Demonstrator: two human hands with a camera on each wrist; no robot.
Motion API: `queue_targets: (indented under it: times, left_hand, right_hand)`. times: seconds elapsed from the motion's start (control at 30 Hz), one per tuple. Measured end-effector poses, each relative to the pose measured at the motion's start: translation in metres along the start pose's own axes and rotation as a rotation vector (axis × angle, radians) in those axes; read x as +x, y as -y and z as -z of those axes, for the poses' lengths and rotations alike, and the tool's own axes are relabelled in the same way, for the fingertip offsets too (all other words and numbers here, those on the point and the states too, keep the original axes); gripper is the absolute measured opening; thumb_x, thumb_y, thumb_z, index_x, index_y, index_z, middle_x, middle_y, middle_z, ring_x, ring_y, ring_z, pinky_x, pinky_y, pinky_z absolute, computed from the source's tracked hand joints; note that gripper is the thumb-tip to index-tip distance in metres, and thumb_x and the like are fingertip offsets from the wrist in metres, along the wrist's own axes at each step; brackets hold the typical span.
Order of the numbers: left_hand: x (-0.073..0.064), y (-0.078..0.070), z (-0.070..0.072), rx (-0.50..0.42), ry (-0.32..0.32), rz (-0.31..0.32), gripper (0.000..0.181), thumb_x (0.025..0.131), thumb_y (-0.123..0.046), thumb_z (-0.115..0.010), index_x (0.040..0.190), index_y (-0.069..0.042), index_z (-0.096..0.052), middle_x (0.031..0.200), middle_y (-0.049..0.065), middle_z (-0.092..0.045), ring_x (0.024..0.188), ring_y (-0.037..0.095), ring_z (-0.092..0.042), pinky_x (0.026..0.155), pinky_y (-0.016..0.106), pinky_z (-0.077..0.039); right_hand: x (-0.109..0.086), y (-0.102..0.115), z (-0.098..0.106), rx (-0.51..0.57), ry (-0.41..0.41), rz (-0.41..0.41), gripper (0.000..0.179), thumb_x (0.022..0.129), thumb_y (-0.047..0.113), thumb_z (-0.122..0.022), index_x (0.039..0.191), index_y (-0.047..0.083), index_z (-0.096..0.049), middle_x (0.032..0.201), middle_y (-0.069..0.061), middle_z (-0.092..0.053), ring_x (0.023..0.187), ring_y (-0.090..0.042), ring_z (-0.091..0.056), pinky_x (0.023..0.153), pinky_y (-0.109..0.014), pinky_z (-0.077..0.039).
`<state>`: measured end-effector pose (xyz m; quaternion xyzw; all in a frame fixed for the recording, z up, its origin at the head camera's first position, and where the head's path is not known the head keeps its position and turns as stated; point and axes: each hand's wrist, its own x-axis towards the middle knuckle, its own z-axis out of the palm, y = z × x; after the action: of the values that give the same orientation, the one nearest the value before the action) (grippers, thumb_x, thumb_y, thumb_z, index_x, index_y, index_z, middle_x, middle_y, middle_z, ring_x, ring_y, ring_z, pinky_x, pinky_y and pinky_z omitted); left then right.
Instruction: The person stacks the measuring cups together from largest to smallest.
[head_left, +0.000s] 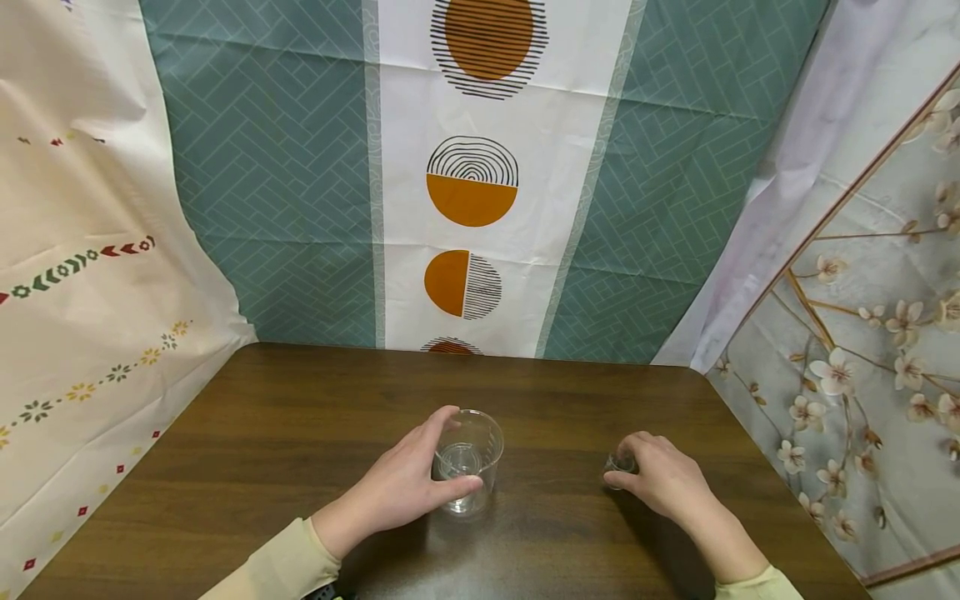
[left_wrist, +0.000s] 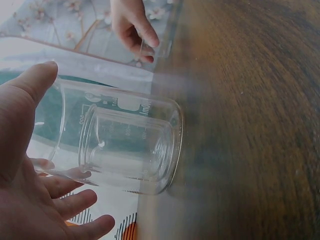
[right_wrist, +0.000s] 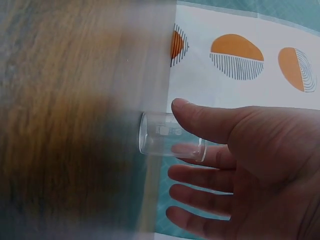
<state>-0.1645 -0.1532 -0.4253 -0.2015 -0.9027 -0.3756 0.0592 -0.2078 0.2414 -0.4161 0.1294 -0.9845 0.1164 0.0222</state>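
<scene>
A large clear glass beaker (head_left: 487, 454) with white markings stands upright on the table, left of the right hand. Inside it sits a smaller glass beaker (left_wrist: 127, 145), also marked. My left hand (head_left: 408, 471) grips the large beaker near its rim, thumb on the near side and fingers round the far side; the other fingers spread loosely in the left wrist view. Farther right, my right hand (head_left: 663, 475) holds a tiny glass beaker (right_wrist: 162, 132) between thumb and index finger, its base at the tabletop. The remaining right fingers extend beside it.
The brown wooden table (head_left: 300, 392) reaches back to a green and white patterned curtain (head_left: 300, 167). A cream cloth (head_left: 90, 250) hangs on the left, and a floral cloth (head_left: 885, 400) borders the right edge.
</scene>
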Motion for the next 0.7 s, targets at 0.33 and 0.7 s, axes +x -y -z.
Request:
queue_targets:
  times: [0.33, 0.7]
  left_hand:
    - [0.0004, 0.0007, -0.0003, -0.001, 0.003, 0.000, 0.095, 0.091, -0.068, -0.083, 0.161, -0.019, -0.040, 0.150, 0.009, -0.062, 0.136, 0.034, -0.061, 0.104, 0.061, -0.052]
    - [0.0013, 0.0010, -0.0004, 0.002, 0.002, 0.003, 0.097, 0.091, -0.067, -0.084, 0.161, -0.016, -0.040, 0.150, 0.004, -0.063, 0.137, 0.034, -0.060, 0.104, 0.061, -0.052]
  right_hand:
    - [-0.0008, 0.0002, -0.0009, 0.018, -0.023, 0.001, 0.036, 0.092, 0.044, -0.090, 0.111, 0.016, -0.077, 0.117, -0.001, -0.072, 0.114, -0.033, -0.067, 0.083, -0.060, -0.058]
    - [-0.0017, -0.0007, 0.0022, 0.026, -0.012, -0.013, 0.039, 0.091, 0.044, -0.091, 0.111, 0.014, -0.077, 0.115, -0.002, -0.072, 0.112, -0.032, -0.066, 0.080, -0.058, -0.057]
